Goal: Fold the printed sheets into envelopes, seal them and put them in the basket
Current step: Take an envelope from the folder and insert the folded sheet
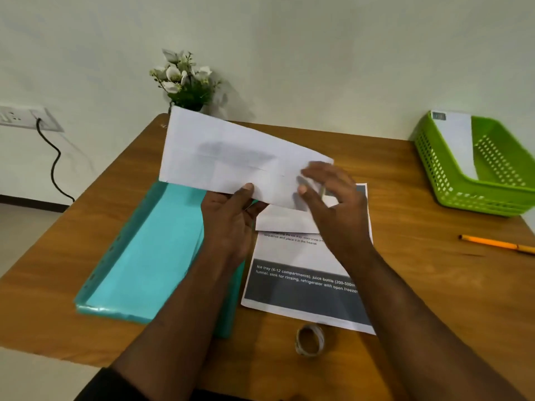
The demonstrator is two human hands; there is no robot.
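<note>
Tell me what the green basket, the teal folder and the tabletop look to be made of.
Green basket: looks like moulded plastic, uniform bright colour, walls pierced by regular slots. Teal folder: likely thin plastic sheet, semi-glossy, with a shiny highlight along its near edge and punched holes down the left side. Tabletop: wood-grain surface, smooth, satin; solid wood or laminate cannot be told.

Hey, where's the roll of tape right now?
The roll of tape stands on the table's near edge, just below the printed sheet, between the forearms.

A plain office corner: a wooden desk (405, 198) against a bare pale wall (318, 53), a turquoise plastic document folder (150, 250), a green perforated filing basket (492, 175).
</note>
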